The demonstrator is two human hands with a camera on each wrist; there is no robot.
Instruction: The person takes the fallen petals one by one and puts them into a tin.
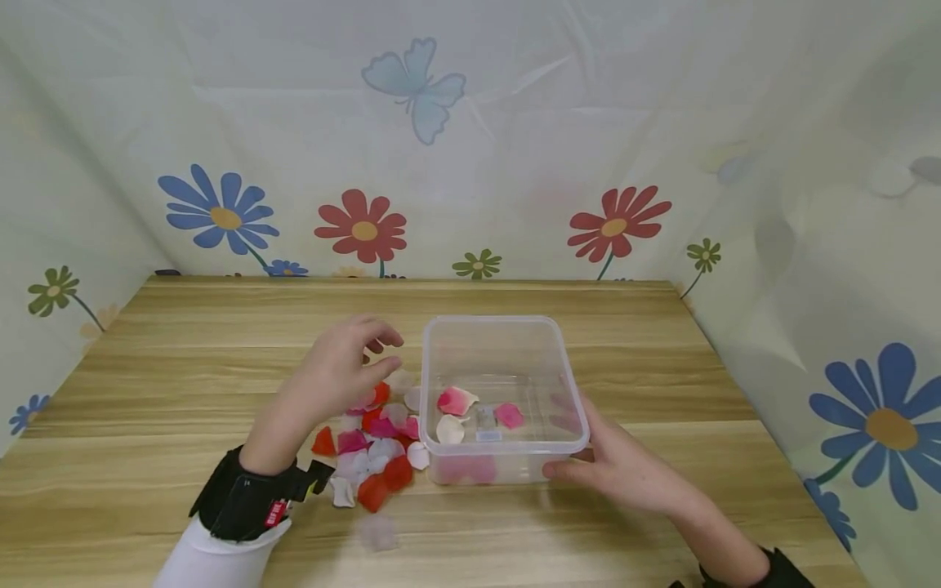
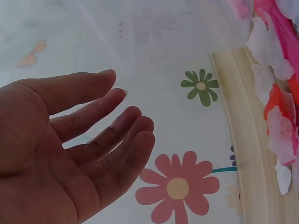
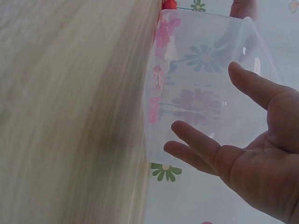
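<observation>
A clear plastic box (image 1: pixel 504 448) without a lid stands on the table, with several pink and white petals (image 1: pixel 457 400) inside. To its left lies a loose pile of red, pink and white petals (image 1: pixel 382 453). My left hand (image 1: pixel 345 363) hovers above the pile's far edge; its fingers bend loosely and hold nothing, as the left wrist view also shows of the hand (image 2: pixel 93 140). At the box's right side is my right hand (image 1: pixel 617 465), thumb near the front corner. Its fingers are spread and extended along the wall in the right wrist view (image 3: pixel 252 154); firm contact is unclear.
The wood-grain table (image 1: pixel 220 351) reaches back to a flower-print curtain (image 1: pixel 500 163), which also closes off both sides. One pale petal (image 1: pixel 378 532) lies apart from the pile, nearer the front.
</observation>
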